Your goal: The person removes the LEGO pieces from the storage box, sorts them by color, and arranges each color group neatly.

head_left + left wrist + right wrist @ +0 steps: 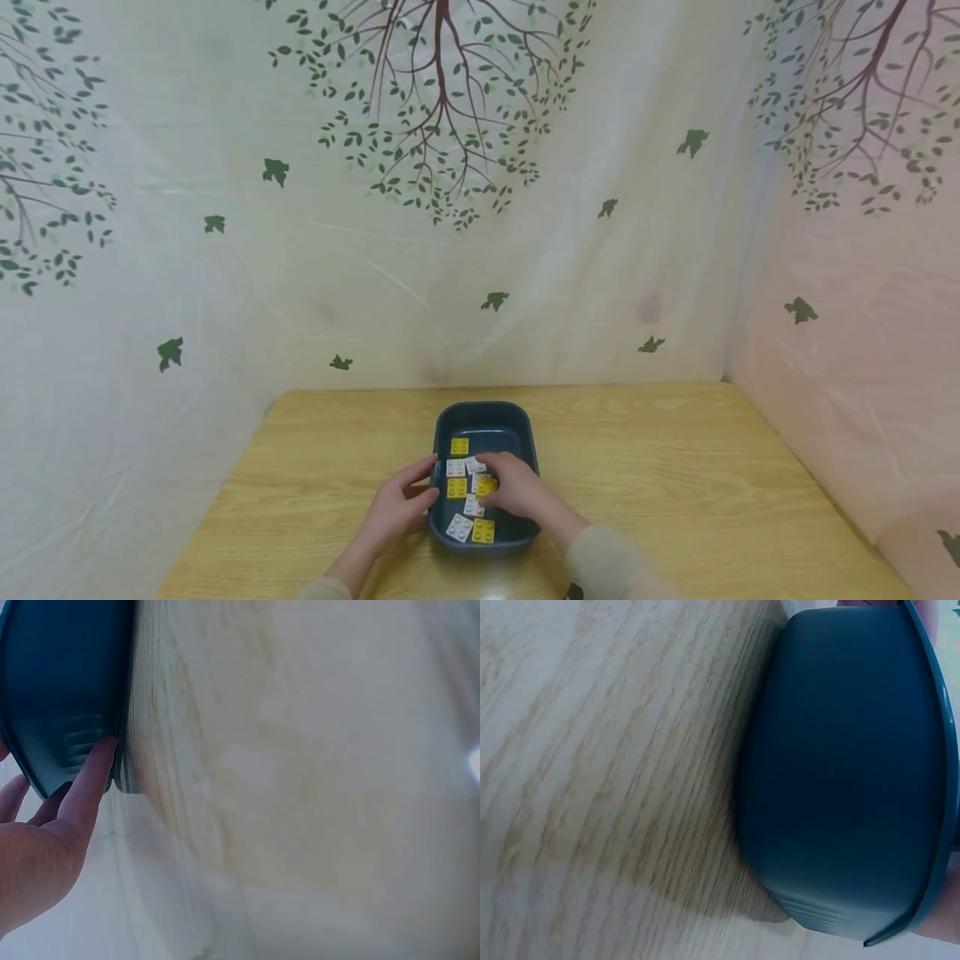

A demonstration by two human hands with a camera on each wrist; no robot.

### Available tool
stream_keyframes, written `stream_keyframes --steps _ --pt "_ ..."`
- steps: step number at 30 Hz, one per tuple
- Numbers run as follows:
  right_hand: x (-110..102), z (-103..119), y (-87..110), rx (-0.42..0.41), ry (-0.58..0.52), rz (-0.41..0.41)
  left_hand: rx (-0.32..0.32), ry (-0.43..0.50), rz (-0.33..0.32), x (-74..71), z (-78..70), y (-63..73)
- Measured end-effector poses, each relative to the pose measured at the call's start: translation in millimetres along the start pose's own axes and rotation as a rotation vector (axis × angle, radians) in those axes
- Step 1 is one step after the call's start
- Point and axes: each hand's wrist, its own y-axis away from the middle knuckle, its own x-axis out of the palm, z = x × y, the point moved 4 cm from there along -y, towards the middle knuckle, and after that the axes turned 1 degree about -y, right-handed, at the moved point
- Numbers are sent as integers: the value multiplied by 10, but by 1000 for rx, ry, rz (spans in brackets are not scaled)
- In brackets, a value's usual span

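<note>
A dark blue rectangular tub holds several square toy bricks with studs, some yellow, like the yellow brick at its far left, and some white, like the white brick at the near end. My left hand is at the tub's left side, thumb and fingers spread along the rim; in the left wrist view a finger touches the outer wall. Reaching over the right rim, my right hand has thumb and fingertips apart above the bricks. Between them lies another yellow brick, overlapping a white one and partly covered.
The tub stands on a wood-grain table, whose surface stretches to both sides. Behind it hangs a pale curtain printed with branches and green birds. Another pale sheet borders the table's right edge.
</note>
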Motion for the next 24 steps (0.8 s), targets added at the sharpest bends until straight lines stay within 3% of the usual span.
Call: stream_keyframes --steps 11,24 --pt "81 -76 -47 81 -103 -18 0 -1 -7 -3 -4 -3" --pt "146 -90 -56 122 -152 -60 -1 19 -2 -3 -25 9"
